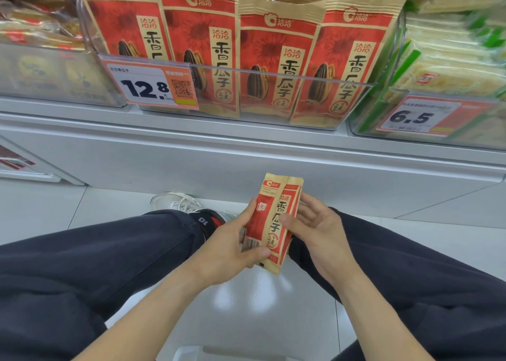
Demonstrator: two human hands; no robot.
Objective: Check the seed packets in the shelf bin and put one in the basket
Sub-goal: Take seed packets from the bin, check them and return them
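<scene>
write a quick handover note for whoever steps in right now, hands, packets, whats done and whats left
Left hand grips the packet low on its left edge; right hand holds its right side.
The packet is out of the bin, held upright between the knees; four more stand in the bin.
Done: one packet picked, being checked.
Left: put it in the basket, only partly visible at the bottom edge.

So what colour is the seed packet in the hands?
Red and tan seed packet, clearest in the head view.

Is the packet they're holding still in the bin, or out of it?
Out. The packet is held in both hands, left hand and right hand, over the floor, well below the bin where others stand upright.
</scene>
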